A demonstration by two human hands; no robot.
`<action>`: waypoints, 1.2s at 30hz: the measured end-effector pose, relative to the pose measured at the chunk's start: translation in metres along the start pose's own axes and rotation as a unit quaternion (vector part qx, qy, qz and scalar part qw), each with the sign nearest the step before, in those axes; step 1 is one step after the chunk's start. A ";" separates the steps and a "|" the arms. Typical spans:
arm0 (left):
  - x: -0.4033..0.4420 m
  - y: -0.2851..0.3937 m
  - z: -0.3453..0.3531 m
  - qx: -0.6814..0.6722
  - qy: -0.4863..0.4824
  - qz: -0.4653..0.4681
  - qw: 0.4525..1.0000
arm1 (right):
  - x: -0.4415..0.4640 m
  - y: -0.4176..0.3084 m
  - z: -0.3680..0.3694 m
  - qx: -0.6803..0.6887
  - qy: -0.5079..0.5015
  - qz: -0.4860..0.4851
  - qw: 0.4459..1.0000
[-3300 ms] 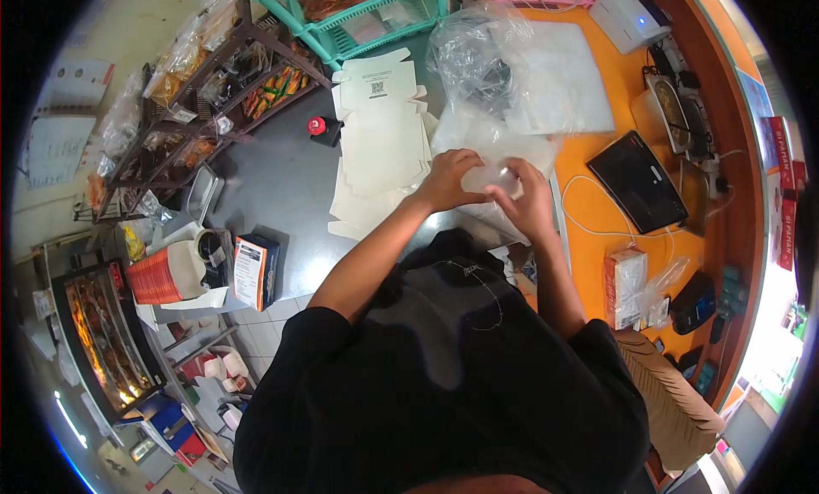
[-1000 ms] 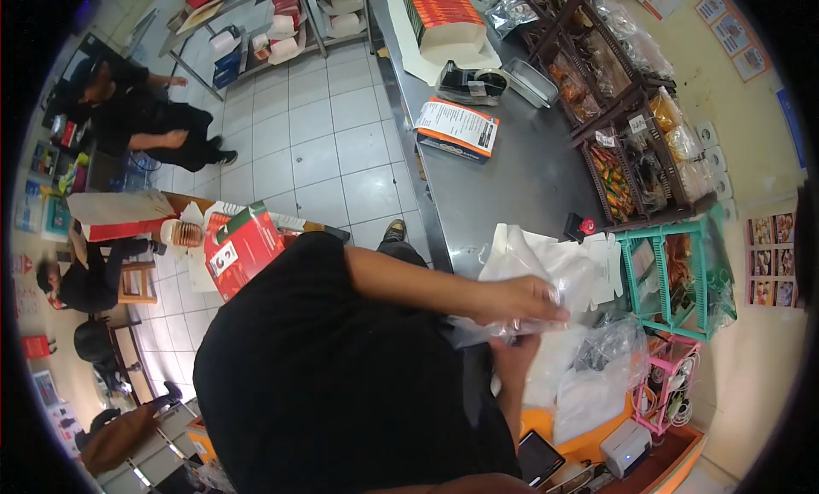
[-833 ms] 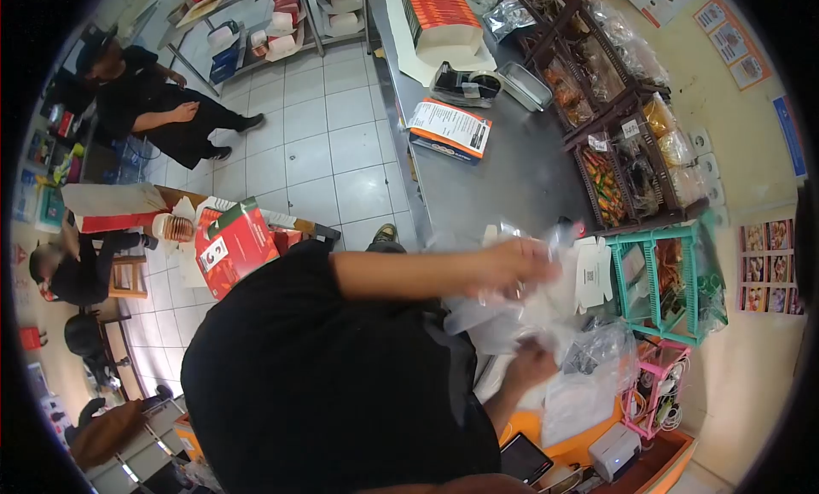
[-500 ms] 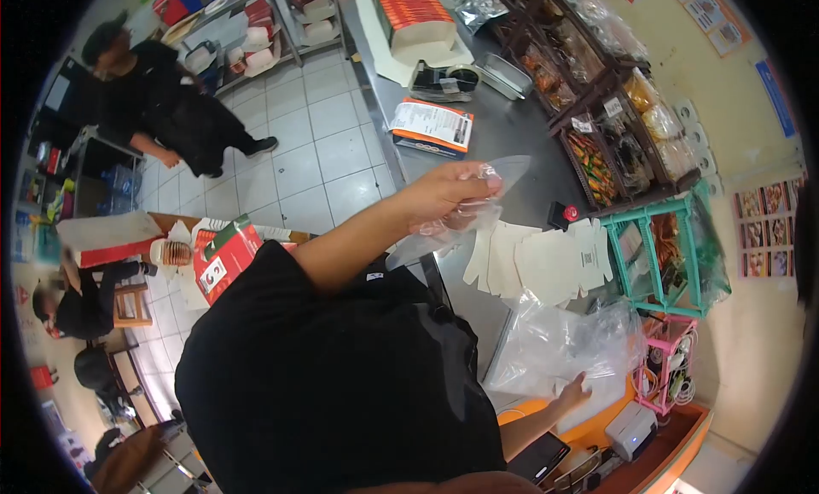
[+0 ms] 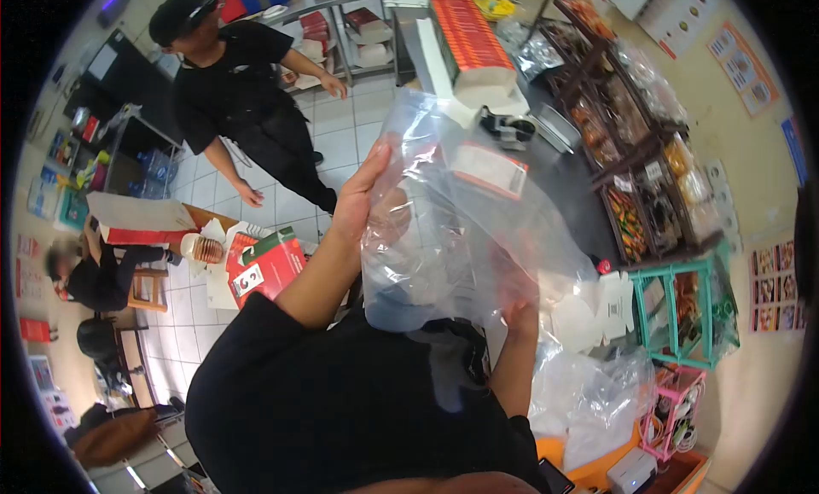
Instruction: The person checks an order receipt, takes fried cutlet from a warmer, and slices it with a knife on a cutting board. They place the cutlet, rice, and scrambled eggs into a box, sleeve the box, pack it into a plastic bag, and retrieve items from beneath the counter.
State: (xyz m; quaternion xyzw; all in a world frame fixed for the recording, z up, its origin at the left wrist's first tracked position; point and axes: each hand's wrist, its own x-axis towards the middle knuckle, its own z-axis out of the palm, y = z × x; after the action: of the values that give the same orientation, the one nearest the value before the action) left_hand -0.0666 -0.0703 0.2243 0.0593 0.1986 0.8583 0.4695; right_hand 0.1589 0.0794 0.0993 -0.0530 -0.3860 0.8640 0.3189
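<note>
A large clear plastic bag (image 5: 426,238) is spread out in front of my chest, raised above the counter. My left hand (image 5: 365,191) grips its left side, the thumb near the edge and the other fingers showing blurred through the plastic. On the lower right, my right hand (image 5: 520,310) holds the bag too; the film partly covers its fingers. Through the bag a white and orange box (image 5: 490,171) shows on the counter. Below my right hand's side lies a pile of more clear plastic bags (image 5: 589,392).
Flattened white cartons (image 5: 616,302) lie beside a teal rack (image 5: 674,310). Dark racks (image 5: 614,136) of packets line the wall. A long stack of red boxes (image 5: 473,37) stands farther back. A co-worker (image 5: 247,93) stands on the left; another person (image 5: 94,255) sits behind.
My left hand has moved left with the bag, which was bunched up and is now spread wide. My right hand has left the bag pile and taken hold of it. The co-worker has come closer.
</note>
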 end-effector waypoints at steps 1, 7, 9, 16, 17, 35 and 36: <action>-0.005 0.008 -0.010 0.052 0.032 0.034 0.998 | 0.007 0.004 -0.001 -0.038 0.021 0.045 0.998; -0.021 0.042 -0.107 0.205 0.145 0.133 0.959 | 0.036 0.012 0.007 -0.241 0.018 0.249 0.938; -0.019 0.044 -0.139 0.238 0.180 0.121 0.947 | 0.035 0.031 -0.006 -0.290 0.070 0.230 0.926; -0.034 0.015 -0.250 0.783 0.224 0.308 0.492 | 0.009 0.102 0.004 -0.433 0.202 0.113 0.871; -0.041 0.011 -0.240 0.719 0.170 0.204 0.642 | 0.005 0.107 0.002 -0.445 0.208 0.107 0.864; -0.032 -0.037 -0.211 0.473 -0.070 -0.110 0.872 | -0.004 0.159 0.056 -0.618 0.075 0.128 0.772; -0.031 -0.035 -0.218 0.522 -0.069 -0.062 0.848 | -0.005 0.157 0.052 -0.606 0.085 0.130 0.780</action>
State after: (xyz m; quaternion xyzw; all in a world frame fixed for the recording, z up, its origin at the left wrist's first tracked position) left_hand -0.0843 -0.1414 0.0139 0.3421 0.5876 0.5909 0.4342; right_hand 0.0655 -0.0349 0.0244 -0.3586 -0.7903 0.4775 0.1374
